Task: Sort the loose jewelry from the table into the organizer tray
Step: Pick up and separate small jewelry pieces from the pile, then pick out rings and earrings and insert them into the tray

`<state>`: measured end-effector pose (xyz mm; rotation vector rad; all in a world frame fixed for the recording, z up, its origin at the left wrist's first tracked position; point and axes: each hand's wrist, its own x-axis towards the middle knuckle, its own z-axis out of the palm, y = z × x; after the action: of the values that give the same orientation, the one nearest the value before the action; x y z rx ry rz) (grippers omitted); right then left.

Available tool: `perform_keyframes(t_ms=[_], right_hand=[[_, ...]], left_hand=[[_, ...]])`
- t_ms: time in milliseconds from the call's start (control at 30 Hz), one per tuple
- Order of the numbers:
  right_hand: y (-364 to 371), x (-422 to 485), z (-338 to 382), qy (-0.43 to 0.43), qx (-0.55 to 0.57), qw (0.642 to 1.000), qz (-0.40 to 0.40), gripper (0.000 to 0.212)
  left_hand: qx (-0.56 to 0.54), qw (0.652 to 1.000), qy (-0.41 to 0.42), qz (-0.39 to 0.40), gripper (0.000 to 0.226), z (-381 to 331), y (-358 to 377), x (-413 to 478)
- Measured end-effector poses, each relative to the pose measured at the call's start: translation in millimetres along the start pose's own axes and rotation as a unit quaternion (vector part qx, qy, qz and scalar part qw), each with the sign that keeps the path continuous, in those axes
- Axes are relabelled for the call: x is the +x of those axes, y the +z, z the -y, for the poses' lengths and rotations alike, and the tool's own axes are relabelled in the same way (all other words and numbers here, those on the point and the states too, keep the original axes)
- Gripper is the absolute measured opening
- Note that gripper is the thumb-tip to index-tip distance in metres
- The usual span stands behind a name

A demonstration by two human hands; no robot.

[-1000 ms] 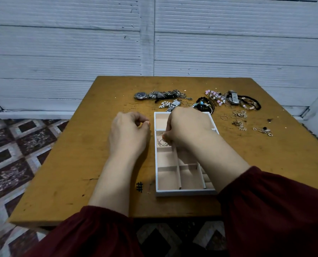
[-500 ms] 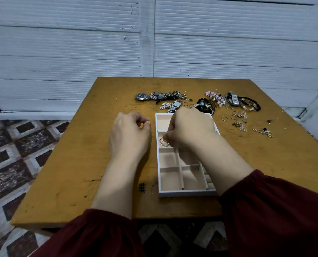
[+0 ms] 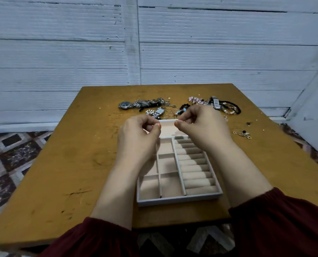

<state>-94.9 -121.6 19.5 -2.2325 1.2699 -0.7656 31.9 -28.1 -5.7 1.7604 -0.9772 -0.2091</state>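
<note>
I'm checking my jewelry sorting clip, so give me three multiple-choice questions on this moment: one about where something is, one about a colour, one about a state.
1. Where does the round watch lie?
A. on the table beyond the tray
B. inside the tray
C. on the floor

2. What colour are the sleeves?
A. white
B. dark red
C. green

3. How are both hands held?
A. flat on the table
B. fingers pinched, raised over the tray's far end
C. gripping the tray's sides

Answers:
1 A: the watch rests on the table past the far rim of the tray.
2 B: both cuffs are dark red.
3 B: the left hand and right hand have thumb and fingertips closed, above the tray.
</note>
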Motion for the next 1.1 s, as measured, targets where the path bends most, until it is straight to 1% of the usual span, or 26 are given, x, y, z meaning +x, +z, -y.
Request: perform_keyframes(t_ms=[133, 267, 367, 467, 600, 667, 767, 867, 967, 1100], right_hand=[[-19, -1, -34, 0.037, 0.047, 0.997, -0.050, 0.012], [-42, -1, -70, 0.072, 0.089, 0.989, -0.093, 0.009], [-58, -1, -94, 0.088, 0.087, 0.986, -0.110, 0.004], [-63, 0, -109, 0.107, 0.073, 0.986, -0.103, 0.009], [-64, 12, -128, 0.123, 0.051, 0.987, -0.093, 0.014], [-64, 22, -132, 0.119, 0.026, 0.989, -0.081, 0.018], [-65, 38, -130, 0.102, -0.028, 0.993, -0.057, 0.017], [-60, 51, -126, 0.091, -0.059, 0.994, -0.033, 0.021], [-47, 54, -131, 0.088, -0.063, 0.993, -0.056, 0.007], [-38, 50, -143, 0.093, -0.087, 0.990, -0.064, 0.013]], left_hand=[[-0.006, 0.999, 0.021, 0.036, 0.017, -15, 24, 4], [0.029, 0.994, 0.051, 0.091, 0.016, -35, 45, 6], [0.054, 0.989, 0.068, 0.122, 0.013, -52, 63, 10], [0.069, 0.985, 0.080, 0.135, 0.012, -62, 80, 16], [0.090, 0.982, 0.073, 0.151, 0.016, -70, 107, 27], [0.114, 0.978, 0.074, 0.155, 0.015, -72, 118, 35], [0.163, 0.971, 0.084, 0.156, 0.012, -74, 130, 47], [0.202, 0.962, 0.085, 0.160, 0.014, -75, 137, 59], [0.231, 0.957, 0.078, 0.154, 0.016, -72, 145, 65], [0.259, 0.950, 0.073, 0.157, 0.020, -62, 154, 70]])
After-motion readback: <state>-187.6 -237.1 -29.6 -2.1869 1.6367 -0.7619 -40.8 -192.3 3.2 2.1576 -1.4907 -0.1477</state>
